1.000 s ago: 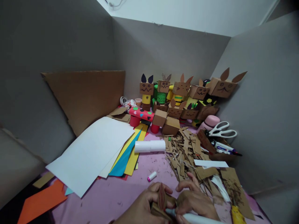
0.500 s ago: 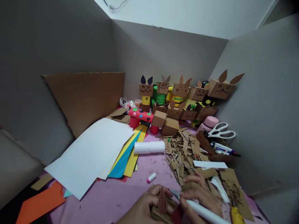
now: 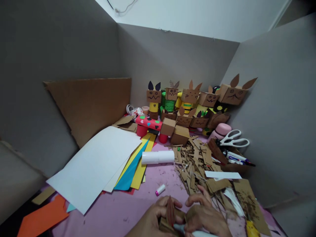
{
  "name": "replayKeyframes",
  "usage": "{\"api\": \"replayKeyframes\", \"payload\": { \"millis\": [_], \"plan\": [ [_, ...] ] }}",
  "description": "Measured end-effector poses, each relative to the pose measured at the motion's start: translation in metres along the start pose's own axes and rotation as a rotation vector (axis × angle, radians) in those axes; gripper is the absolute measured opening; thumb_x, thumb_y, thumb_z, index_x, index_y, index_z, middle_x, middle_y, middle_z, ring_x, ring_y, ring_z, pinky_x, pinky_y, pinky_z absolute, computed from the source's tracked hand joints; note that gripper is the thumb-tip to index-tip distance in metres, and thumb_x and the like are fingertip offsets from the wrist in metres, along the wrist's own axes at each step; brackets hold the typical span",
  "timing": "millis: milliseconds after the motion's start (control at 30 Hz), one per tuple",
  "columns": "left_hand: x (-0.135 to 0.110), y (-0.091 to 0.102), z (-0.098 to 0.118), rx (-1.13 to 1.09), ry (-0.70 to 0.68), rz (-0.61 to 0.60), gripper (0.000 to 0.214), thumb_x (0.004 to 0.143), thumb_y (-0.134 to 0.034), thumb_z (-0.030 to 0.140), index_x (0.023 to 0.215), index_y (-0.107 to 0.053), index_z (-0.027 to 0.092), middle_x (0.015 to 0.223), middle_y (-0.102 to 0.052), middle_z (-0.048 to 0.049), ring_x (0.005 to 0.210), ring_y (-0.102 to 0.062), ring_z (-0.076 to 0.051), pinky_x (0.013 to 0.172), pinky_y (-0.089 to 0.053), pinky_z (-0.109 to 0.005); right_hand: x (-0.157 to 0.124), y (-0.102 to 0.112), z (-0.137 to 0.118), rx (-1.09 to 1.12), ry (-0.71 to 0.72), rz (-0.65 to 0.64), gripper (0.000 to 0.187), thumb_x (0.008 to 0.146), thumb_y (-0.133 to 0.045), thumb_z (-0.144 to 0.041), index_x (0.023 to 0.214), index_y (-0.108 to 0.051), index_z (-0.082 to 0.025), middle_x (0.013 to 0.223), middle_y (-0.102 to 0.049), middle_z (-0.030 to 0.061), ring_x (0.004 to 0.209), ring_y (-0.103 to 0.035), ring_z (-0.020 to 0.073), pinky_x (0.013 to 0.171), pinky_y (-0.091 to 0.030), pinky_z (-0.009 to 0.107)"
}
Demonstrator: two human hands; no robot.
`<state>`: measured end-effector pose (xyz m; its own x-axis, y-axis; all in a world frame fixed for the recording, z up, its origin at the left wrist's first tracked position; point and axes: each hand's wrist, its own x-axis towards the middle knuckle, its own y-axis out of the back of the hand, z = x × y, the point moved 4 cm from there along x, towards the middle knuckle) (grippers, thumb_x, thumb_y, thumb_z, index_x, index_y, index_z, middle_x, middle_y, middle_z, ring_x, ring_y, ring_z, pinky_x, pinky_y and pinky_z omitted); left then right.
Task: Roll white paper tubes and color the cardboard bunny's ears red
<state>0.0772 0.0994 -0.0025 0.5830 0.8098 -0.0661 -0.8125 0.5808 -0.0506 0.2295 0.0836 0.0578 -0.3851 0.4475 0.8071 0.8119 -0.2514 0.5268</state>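
Note:
At the bottom edge my left hand [image 3: 153,219] is closed around a small brown cardboard piece [image 3: 171,215] with an upright ear-shaped flap. My right hand [image 3: 206,217] is closed on a white marker [image 3: 195,233], whose tip rests against the cardboard piece. Both hands are partly cut off by the frame. A small glue-stick cap [image 3: 160,189], white with a pink end, lies on the pink table cover just beyond my left hand.
A heap of cardboard strips [image 3: 195,161] lies right of centre, beside a white paper roll [image 3: 158,157]. White and coloured paper sheets [image 3: 98,164] spread to the left. Cardboard box figures [image 3: 190,102] line the back. Scissors [image 3: 233,140] and pens sit at the right wall.
My right hand, raised with the marker tip lifted half a second ago, has come back down, and the marker lies low against the cardboard piece. The left hand has kept its hold.

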Motion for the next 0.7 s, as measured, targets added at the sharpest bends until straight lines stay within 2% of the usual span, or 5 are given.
{"api": "replayKeyframes", "payload": {
  "millis": [100,300,433,567,700],
  "plan": [
    [0.0,0.0,0.001,-0.028,-0.025,-0.016,0.028,0.059,-0.081,0.009,0.082,-0.076,0.025,0.11,-0.061,-0.002,0.111,-0.055,-0.025,0.096,-0.039,-0.039,-0.001,-0.003,0.0,0.005,0.015,-0.029,0.031,0.093,-0.053,-0.03,0.063,-0.059,-0.027,0.048,-0.061,-0.0102,0.066,-0.067,0.0119,0.116,-0.02,0.036],
    [0.002,-0.001,-0.001,0.022,-0.015,-0.026,0.017,0.06,-0.081,0.012,0.073,-0.074,0.021,0.108,-0.06,-0.002,0.107,-0.055,-0.024,0.092,-0.041,-0.034,-0.012,0.003,0.009,-0.028,-0.024,-0.099,0.009,0.082,-0.065,-0.024,0.075,-0.061,-0.026,0.059,-0.067,-0.0074,0.072,-0.068,0.0151,0.113,-0.027,0.041],
    [0.001,-0.001,-0.003,0.012,-0.012,-0.006,0.014,0.063,-0.083,0.025,0.073,-0.074,0.022,0.11,-0.059,-0.0027,0.108,-0.054,-0.024,0.093,-0.041,-0.035,-0.01,0.007,0.008,-0.048,-0.044,-0.016,0.014,0.086,-0.063,-0.027,0.072,-0.061,-0.025,0.058,-0.067,-0.0069,0.072,-0.069,0.0145,0.112,-0.031,0.041],
    [0.001,-0.002,-0.001,-0.046,-0.068,-0.03,0.018,0.061,-0.085,0.028,0.075,-0.075,0.024,0.107,-0.061,-0.0036,0.109,-0.054,-0.025,0.094,-0.039,-0.038,0.0,0.0,0.001,0.018,0.043,-0.113,0.028,0.093,-0.055,-0.031,0.067,-0.063,-0.026,0.052,-0.066,-0.0079,0.068,-0.071,0.012,0.103,-0.045,0.035],
    [0.002,-0.002,-0.003,-0.014,-0.092,-0.028,0.015,0.062,-0.085,0.028,0.069,-0.073,0.022,0.106,-0.061,-0.0038,0.109,-0.054,-0.024,0.097,-0.038,-0.039,0.0,-0.001,0.001,-0.003,0.024,-0.153,0.027,0.093,-0.056,-0.034,0.069,-0.065,-0.025,0.057,-0.069,-0.0067,0.072,-0.072,0.0118,0.105,-0.043,0.032]
  ]
}}
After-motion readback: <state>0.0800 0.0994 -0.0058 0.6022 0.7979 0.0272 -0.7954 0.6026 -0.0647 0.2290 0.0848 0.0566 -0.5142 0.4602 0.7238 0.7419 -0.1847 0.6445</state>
